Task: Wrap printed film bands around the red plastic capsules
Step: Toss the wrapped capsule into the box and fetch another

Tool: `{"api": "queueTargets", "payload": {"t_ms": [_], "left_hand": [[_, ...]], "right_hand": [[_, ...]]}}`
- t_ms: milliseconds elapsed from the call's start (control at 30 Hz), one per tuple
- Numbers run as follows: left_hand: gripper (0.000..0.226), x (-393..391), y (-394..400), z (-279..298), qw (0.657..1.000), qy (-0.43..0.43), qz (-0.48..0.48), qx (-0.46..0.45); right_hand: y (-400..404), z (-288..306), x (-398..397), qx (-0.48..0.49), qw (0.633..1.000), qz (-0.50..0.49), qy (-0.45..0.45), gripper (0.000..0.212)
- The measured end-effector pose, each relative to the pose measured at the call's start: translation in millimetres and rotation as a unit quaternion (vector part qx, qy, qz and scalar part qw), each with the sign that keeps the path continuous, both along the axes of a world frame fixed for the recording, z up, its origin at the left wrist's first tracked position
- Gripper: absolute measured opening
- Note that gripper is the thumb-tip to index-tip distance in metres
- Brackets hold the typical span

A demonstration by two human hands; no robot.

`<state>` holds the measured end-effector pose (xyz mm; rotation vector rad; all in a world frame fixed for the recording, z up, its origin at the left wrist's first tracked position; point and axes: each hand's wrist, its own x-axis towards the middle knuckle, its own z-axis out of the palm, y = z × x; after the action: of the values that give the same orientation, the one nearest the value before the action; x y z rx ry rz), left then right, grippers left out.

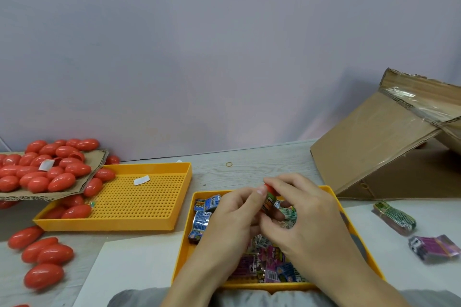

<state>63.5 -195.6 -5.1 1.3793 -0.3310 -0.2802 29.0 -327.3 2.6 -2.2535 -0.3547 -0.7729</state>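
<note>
Both hands meet over the near yellow tray [334, 197] and share one red capsule [269, 188]. A printed film band [269, 202] sits around its middle. My left hand [232, 217] pinches it from the left with thumb on top. My right hand [296, 214] covers it from the right, fingers on the band. Only the capsule's red tip and part of the band show. Several loose printed bands [202, 217] lie in that tray under my hands.
A heap of red capsules [47, 167] lies on a cardboard sheet at the left, spilling into a perforated yellow tray [139, 197] and onto the table [45, 257]. Two bundles of bands [396, 217] lie right of the near tray. A tilted cardboard box [389, 147] stands at right.
</note>
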Motion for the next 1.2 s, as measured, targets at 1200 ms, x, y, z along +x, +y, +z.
{"api": "queueTargets", "payload": {"t_ms": [1200], "left_hand": [[0.043, -3.4, -0.8, 8.7, 0.981, 0.101, 0.076, -0.144]], "right_hand": [[15.8, -4.7, -1.7, -0.017, 0.996, -0.080, -0.017, 0.038]]}}
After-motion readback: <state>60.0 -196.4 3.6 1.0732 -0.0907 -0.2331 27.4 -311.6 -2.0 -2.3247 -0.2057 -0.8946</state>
